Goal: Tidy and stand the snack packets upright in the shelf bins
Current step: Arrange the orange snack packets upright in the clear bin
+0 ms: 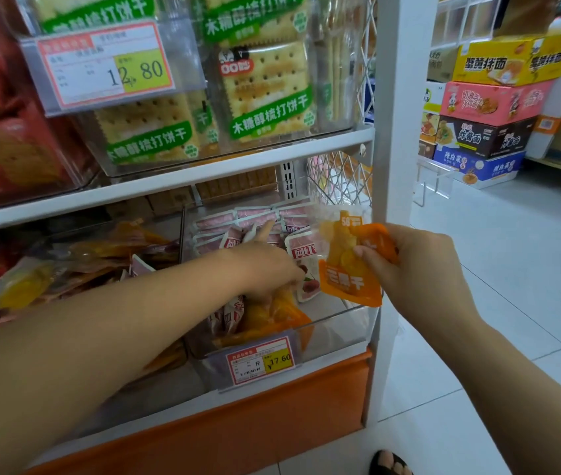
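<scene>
My right hand [419, 269] pinches an orange snack packet [347, 265] and holds it above the front right corner of a clear shelf bin [341, 323]. Inside that bin my left hand [269, 265] reaches down among pink-and-white packets [255, 224]; its fingers touch another orange packet [272, 317] lying near the front wall. Whether the fingers grip it is hidden by the back of the hand. The pink-and-white packets at the back stand in rows; those nearer the front lean loosely.
A neighbouring bin [77, 265] to the left holds a heap of yellow and orange packets. Above, a clear bin of green-labelled cracker packs [265, 94] overhangs. A white shelf post [395, 132] stands right of the bin. Stacked cartons [491, 108] sit across the aisle floor.
</scene>
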